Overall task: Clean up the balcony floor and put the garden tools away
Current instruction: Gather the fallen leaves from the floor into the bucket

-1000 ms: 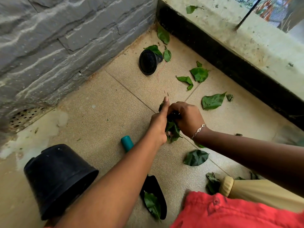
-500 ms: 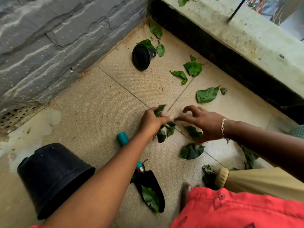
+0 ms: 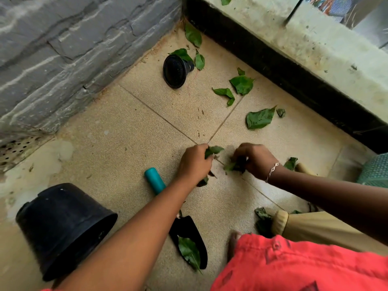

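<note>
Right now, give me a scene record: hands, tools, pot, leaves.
left hand: grips leaves
right hand: pinches leaf clump
trowel: on floor, partly under left arm; leaf on blade
pot: black, on its side, near left
sprinkler head: on floor near wall
loose leaves: scattered toward ledge

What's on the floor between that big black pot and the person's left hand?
A garden trowel's teal handle lies there, nearer the left hand than the black pot; the head view shows it.
</note>
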